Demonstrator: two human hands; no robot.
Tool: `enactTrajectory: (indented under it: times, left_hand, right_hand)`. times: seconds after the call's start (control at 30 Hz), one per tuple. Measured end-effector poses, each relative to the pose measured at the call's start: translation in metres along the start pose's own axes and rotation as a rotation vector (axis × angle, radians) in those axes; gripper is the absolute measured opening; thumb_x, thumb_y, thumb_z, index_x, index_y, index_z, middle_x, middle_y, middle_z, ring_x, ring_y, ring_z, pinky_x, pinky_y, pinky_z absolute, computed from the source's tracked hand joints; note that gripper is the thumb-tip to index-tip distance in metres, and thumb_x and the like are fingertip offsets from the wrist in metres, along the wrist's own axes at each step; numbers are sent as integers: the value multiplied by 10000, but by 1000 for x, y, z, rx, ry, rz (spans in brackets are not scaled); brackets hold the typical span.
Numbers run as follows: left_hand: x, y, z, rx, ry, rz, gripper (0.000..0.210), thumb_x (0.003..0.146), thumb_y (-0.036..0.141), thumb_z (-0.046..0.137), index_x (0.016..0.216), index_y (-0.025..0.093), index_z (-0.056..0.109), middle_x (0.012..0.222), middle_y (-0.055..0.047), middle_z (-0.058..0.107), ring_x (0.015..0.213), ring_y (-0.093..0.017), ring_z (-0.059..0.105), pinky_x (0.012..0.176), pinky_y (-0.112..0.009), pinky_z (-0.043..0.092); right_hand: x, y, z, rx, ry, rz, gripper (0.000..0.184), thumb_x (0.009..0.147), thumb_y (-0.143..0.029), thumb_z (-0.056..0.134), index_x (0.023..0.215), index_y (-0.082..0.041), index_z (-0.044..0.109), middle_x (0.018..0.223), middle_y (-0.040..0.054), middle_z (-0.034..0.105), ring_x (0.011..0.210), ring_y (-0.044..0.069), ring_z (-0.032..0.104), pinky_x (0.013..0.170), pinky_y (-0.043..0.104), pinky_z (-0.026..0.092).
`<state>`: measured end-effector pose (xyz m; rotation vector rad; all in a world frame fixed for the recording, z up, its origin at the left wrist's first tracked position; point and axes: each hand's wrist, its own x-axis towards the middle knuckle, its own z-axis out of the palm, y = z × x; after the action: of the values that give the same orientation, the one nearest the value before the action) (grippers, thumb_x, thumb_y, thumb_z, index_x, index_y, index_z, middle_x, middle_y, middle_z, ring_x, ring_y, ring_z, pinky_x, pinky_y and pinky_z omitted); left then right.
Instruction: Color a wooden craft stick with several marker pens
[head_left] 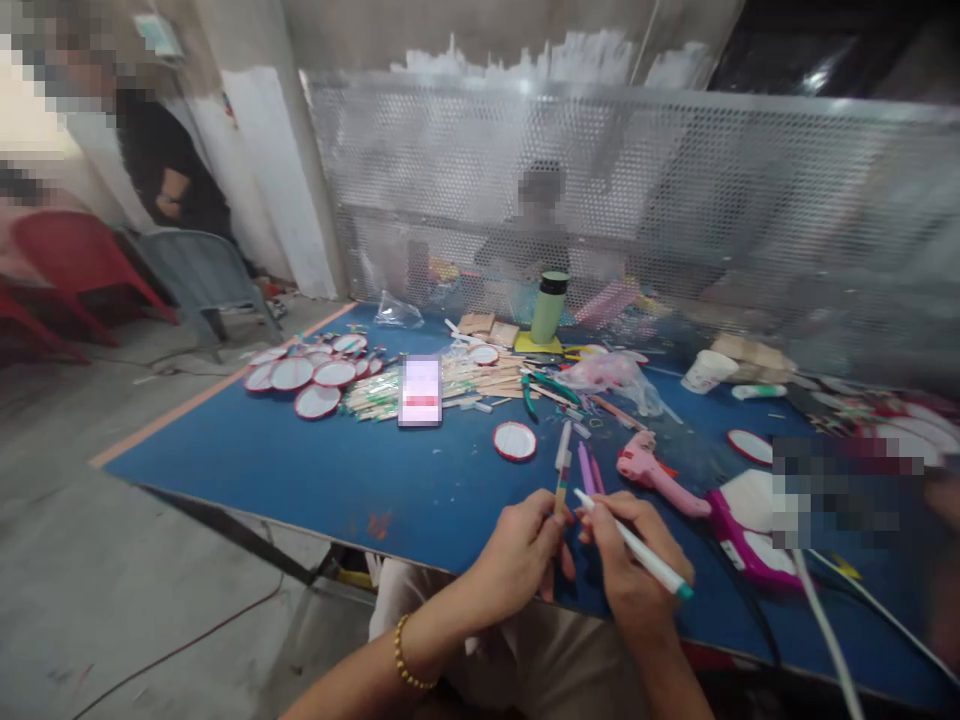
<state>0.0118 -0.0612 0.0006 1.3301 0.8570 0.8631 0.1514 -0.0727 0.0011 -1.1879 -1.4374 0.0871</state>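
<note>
Bright light washes out the upper left; the upper right sinks dark around one glint. The phone (pixel 421 392) glows pale. Blur softens the mesh (pixel 442 150); wide-angle stretch smears the edges.

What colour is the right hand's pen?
The pen is white with a green end, clearest in head view.
</note>
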Motion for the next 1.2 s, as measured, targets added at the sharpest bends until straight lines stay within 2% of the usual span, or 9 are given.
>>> enactTrajectory:
  times: [0.07, 0.17, 0.37, 0.47, 0.63, 0.83, 1.2]
  left_hand:
    - [0, -3, -1, -27, -2, -3, 337, 958, 525, 411, 891, 203, 483, 598, 43, 591, 356, -66, 448, 363, -174, 327]
    - [2, -6, -1, -43, -3, 7, 357, 950, 549, 421, 910, 199, 483, 602, 43, 594, 354, -60, 444, 359, -163, 324]
    - [0, -2, 0, -65, -4, -37, 404, 922, 600, 450, 896, 197, 469, 628, 33, 603, 345, -57, 456, 313, -144, 306]
    - [-1, 1, 0, -87, -26, -49, 434, 899, 640, 467, 870, 208, 439, 654, 33, 602, 358, -69, 501, 298, -146, 344]
    - [-3, 5, -1, -103, -66, -83, 474, 866, 679, 498, 870, 211, 418, 578, 65, 549, 387, -87, 546, 338, -156, 418]
    - [-5, 13, -4, -137, -105, -128, 455, 882, 665, 491, 887, 215, 423, 527, 53, 576, 359, -83, 500, 330, -151, 377]
    - [-5, 10, -5, -124, -107, -85, 474, 881, 687, 482, 849, 219, 419, 556, 52, 573, 370, -81, 497, 339, -160, 383]
  right_hand:
    - [1, -3, 2, -6, -1, -52, 149, 904, -228, 605, 781, -181, 675, 660, 8, 691, 525, 123, 640, 510, 228, 518]
    - [4, -7, 3, 33, 47, -33, 113, 899, -183, 608, 798, -177, 660, 684, 5, 684, 518, 109, 628, 474, 213, 506]
    - [7, -10, 8, 77, -1, -72, 97, 887, -140, 616, 815, -188, 661, 714, 1, 688, 578, 115, 654, 512, 210, 521]
    - [4, -9, 10, 95, 0, -77, 121, 897, -140, 591, 807, -191, 652, 700, -1, 675, 573, 114, 641, 508, 211, 512]
    - [2, -12, 10, 84, -21, -68, 143, 894, -138, 583, 779, -193, 648, 667, -13, 662, 535, 98, 612, 486, 194, 491]
    - [1, -17, 7, 95, -31, -73, 161, 891, -127, 577, 760, -191, 644, 645, -13, 662, 537, 96, 620, 501, 185, 505]
    - [1, -16, 7, 62, -71, -142, 147, 889, -98, 584, 798, -189, 656, 676, -5, 679, 563, 101, 634, 543, 198, 515]
